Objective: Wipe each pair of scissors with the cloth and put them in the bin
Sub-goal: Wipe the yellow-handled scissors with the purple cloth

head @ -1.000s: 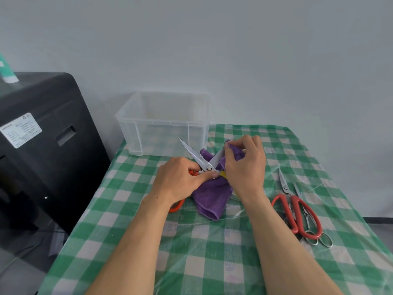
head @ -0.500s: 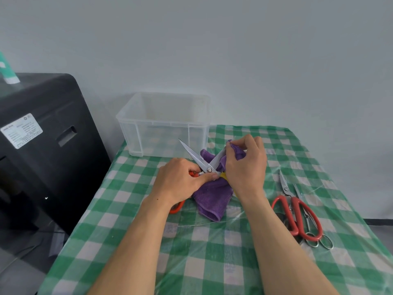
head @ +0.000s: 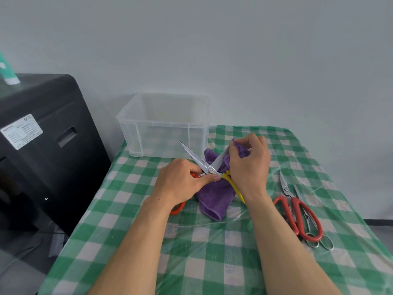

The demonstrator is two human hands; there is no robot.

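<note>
Far left: black machine point(head: 49, 150) standing off the table edge, white label point(head: 21, 131) stuck on its side, text too small to be read. A green-and-white item point(head: 7, 71) is seen on top of it, cut off by the frame.

Table point(head: 212, 262) is covered with green-and-white check under clear film.

Bin point(head: 136, 137): clear plastic, set at the back left corner of the table against the wall. No scissors are seen inside it.

Left hand point(head: 182, 182): fingers curled round the orange handle of the open scissors point(head: 194, 156), thumb laid along the shank just below the pivot. The end of the orange loop shows below the wrist. The pair is held in front of the bin, over the cloth. Blades are spread in a V: the left blade is bare and points up-left toward the bin, the right blade runs up-right into the cloth. The second handle is yellow and passes under the right wrist.

Cloth point(head: 212, 196): purple, bunched. The lower part lies on the table between the two forearms; the upper part is wrapped over the right blade.

Right hand point(head: 249, 167): fingers and thumb pinched together on the cloth round the right blade, near its tip.

Right side: red-handled scissors point(head: 295, 204) lying closed on the table, tips pointing away. Small steel scissors point(head: 298, 192) are placed touching them, partly underneath, finger rings showing at the near end. Both pairs are well apart from the bin.
</note>
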